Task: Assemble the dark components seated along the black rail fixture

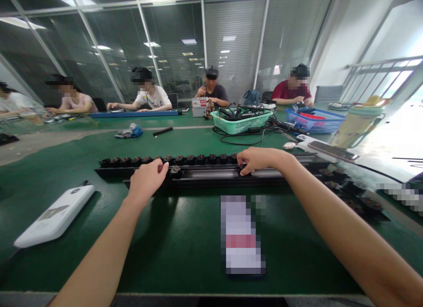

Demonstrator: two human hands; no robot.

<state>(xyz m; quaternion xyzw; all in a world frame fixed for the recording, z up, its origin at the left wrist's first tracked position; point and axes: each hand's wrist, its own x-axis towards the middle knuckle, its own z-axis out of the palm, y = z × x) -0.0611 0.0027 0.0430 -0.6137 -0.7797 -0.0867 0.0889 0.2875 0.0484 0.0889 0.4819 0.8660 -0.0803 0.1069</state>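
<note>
A long black rail (211, 183) with a silvery channel lies across the green table in front of me. At its left part is my left hand (147, 177), closed with the fingers curled down; what they hold, if anything, is hidden. Just right of that hand, a small black round part (176, 171) sits in the channel. My right hand (262, 160) pinches another small dark part (243, 166) at the channel, mostly covered by the fingers. Behind, a second black rail (114, 171) carries a row of several similar black parts (201, 159).
More black parts (352, 190) lie at the right. A phone (241, 236) lies in front; a white power bank (57, 216) is at left. Green basket (243, 124) with cables, blue basket (313, 121) and bottle (357, 124) stand farther back. Several people sit opposite.
</note>
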